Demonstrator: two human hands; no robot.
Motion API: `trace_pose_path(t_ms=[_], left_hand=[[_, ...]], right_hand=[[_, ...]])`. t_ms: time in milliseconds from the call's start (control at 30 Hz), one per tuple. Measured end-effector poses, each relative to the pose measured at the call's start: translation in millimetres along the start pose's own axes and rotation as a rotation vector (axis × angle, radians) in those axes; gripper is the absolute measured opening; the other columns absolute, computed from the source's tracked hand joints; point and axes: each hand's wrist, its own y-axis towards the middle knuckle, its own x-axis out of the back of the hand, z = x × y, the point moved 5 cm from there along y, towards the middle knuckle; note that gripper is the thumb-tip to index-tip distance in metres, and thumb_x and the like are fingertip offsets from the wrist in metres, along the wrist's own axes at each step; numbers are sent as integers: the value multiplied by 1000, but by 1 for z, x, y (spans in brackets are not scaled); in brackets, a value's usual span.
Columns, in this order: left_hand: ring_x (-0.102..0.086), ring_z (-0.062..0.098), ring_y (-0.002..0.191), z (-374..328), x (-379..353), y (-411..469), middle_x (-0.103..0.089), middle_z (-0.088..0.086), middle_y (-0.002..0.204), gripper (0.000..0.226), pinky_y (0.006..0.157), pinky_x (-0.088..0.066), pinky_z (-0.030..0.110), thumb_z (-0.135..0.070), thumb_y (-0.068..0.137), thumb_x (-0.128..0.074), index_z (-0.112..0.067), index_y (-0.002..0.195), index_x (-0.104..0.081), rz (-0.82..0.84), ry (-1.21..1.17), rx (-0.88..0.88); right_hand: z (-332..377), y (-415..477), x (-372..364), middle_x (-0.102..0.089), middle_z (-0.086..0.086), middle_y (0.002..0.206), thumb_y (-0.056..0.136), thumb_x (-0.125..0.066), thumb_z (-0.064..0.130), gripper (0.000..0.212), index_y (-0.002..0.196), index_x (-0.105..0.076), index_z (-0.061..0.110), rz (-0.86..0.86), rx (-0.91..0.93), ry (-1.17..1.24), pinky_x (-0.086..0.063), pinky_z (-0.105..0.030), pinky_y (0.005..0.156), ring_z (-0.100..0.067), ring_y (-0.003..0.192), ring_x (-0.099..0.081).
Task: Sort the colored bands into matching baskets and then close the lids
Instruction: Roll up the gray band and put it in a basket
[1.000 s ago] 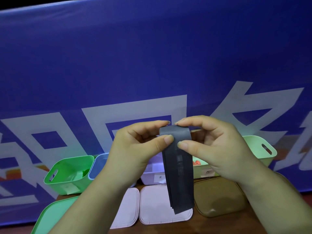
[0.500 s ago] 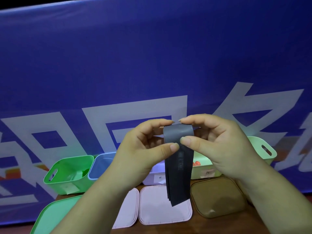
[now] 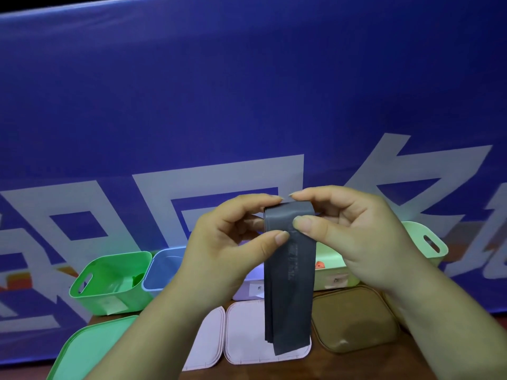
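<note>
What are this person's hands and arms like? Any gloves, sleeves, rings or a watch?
Both are bare. The left hand and the right hand wear no gloves, and no rings show on the fingers in view. The nails look plain, unpolished. The left forearm and right forearm are uncovered to the picture's edge: no sleeve, watch or bracelet shows.

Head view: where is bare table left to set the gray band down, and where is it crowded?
Bare wood shows mainly nearest the camera, in front of the pink lid and brown lid. Behind that it is crowded: lids lie side by side, and the green basket and blue basket stand close together.
</note>
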Motion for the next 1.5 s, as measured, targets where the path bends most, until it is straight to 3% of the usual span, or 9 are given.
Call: trace_pose_path(t_ms=[100, 333, 567, 800, 1000, 1167, 1333, 1500], left_hand=[[-71, 29, 99, 0, 1, 0, -75, -1, 105, 37, 85, -59, 33, -23, 77, -82, -29, 112, -72, -7, 8, -1], [-73, 16, 98, -1, 1, -1, -76, -9, 101, 38, 84, -59, 26, -19, 76, -74, -25, 113, -69, -11, 42, 11], [-73, 13, 94, -1, -1, 0, -77, -8, 97, 35, 79, -57, 20, -20, 76, -72, -24, 110, -69, -27, -17, 48], [-73, 8, 89, -1, -2, 0, -77, -10, 93, 33, 74, -55, 14, -26, 74, -70, -26, 107, -70, -38, -26, 80], [-72, 14, 96, 3, -2, 3, -77, -7, 101, 38, 80, -56, 19, -27, 77, -70, -27, 115, -67, 20, -23, 99], [-70, 16, 105, 6, -3, 3, -73, -6, 112, 51, 87, -58, 27, -26, 76, -74, -27, 126, -62, 83, 1, 95], [-67, 29, 110, 10, -1, 2, -69, 0, 120, 53, 91, -58, 41, -19, 79, -79, -32, 127, -61, 71, 18, 44], [-66, 32, 108, 11, 1, 4, -69, -5, 118, 48, 91, -57, 45, -17, 79, -76, -37, 121, -63, 47, 61, -8]], right_hand=[[0, 0, -1, -75, 13, 96, 70, -69, 28, 39, 108, -70, 21, 1, -5, 8, -55, -14, 73, -5, 94, -71], [-1, -2, 0, -69, 20, 106, 69, -69, 42, 45, 114, -66, 36, 18, -3, -114, -58, -21, 78, -6, 102, -68], [-4, -4, 0, -72, 11, 105, 78, -78, 12, 45, 116, -65, 32, 58, 26, -84, -60, -30, 85, -16, 102, -70], [-4, -3, 1, -69, 16, 108, 72, -74, 33, 44, 115, -66, 37, 39, 63, -137, -60, -31, 85, -13, 105, -68], [-8, 0, 2, -70, 15, 108, 79, -76, 21, 40, 115, -66, 35, 35, 64, -150, -59, -29, 87, -11, 105, -68], [-5, 1, 2, -70, 15, 107, 74, -72, 30, 41, 114, -66, 35, 32, 64, -106, -59, -27, 84, -12, 102, -69], [-4, 2, 3, -70, 17, 105, 73, -71, 30, 41, 114, -66, 33, 21, 51, -88, -58, -21, 78, -9, 102, -69], [-6, 4, 3, -73, 10, 106, 73, -71, 31, 41, 114, -67, 30, 10, 34, -61, -57, -21, 79, -11, 101, -70]])
